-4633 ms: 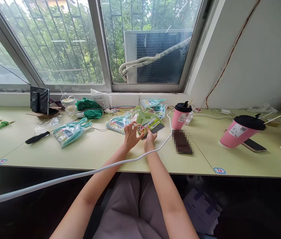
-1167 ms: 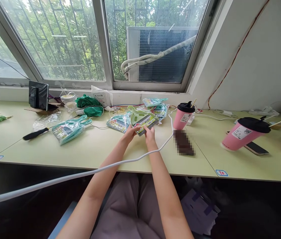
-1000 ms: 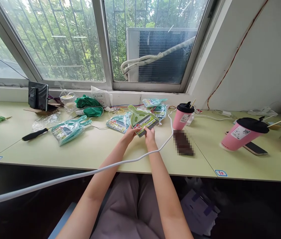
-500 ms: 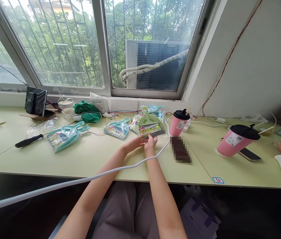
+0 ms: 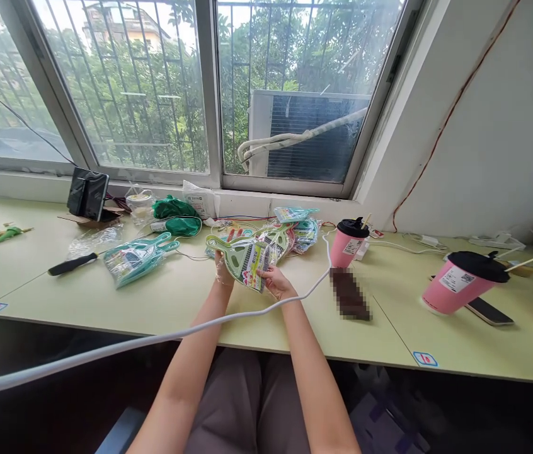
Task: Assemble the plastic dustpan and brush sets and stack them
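A light green mini dustpan and brush set (image 5: 240,260) in clear plastic is held above the table, tilted, its handle end toward the left and its printed label toward the right. My left hand (image 5: 223,272) is closed at the handle side, its fingers partly hidden behind the dustpan. At the label end, my right hand (image 5: 276,282) grips the wrapped edge between thumb and fingers. Just behind lie more wrapped sets, among them a reddish one (image 5: 285,238) and a blue-green one (image 5: 295,214). Another wrapped teal set (image 5: 137,260) rests on the table to the left.
A black-handled tool (image 5: 72,264) lies at left, near a propped tablet (image 5: 87,192) and green bundles (image 5: 176,217). Pink cups (image 5: 344,247) stand at right, with a phone (image 5: 489,311) beside the larger one. A white cable (image 5: 153,339) crosses before my forearms. Another person's hand shows at far right.
The green dustpan set has turned from handle-up to handle-left and moved left. My left hand has shifted to its handle side, and my right hand to its label end. The view has shifted slightly.
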The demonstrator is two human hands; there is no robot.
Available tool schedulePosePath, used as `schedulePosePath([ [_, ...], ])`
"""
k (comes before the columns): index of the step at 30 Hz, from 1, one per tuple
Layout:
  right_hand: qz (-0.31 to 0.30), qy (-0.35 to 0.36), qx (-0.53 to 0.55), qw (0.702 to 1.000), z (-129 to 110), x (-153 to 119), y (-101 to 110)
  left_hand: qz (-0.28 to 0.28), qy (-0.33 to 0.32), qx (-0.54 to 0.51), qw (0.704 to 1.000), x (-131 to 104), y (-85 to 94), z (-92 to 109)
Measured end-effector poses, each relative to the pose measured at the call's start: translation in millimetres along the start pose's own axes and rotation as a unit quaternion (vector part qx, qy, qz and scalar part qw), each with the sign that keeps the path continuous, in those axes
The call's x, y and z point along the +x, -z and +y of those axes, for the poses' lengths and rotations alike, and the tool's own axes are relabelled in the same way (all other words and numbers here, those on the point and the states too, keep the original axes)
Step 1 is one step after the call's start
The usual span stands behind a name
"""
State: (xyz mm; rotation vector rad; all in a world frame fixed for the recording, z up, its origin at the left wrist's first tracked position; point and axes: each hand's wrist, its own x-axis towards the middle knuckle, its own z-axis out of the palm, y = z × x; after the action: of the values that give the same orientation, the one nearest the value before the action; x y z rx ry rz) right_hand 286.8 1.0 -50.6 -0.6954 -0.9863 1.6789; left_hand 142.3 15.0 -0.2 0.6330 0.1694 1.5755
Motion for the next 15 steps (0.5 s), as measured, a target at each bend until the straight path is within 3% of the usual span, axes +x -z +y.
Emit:
schedulePosePath([
  [5, -0.022, 0.023, 0.001, 0.999, -5, -7, -1, 0.038, 0.044, 0.030, 0.998, -1, -6.5, -13],
  [10, -0.007, 0.041, 0.012, 0.999, -4, -6, 0, 0.053, 0.096, 0.053, 0.993, 1, 9.4, -21],
  [15, 0.041, 0.057, 0.020, 0.997, -9, -5, 2, 0.070, 0.134, 0.070, 0.986, 12, 23.5, -15],
])
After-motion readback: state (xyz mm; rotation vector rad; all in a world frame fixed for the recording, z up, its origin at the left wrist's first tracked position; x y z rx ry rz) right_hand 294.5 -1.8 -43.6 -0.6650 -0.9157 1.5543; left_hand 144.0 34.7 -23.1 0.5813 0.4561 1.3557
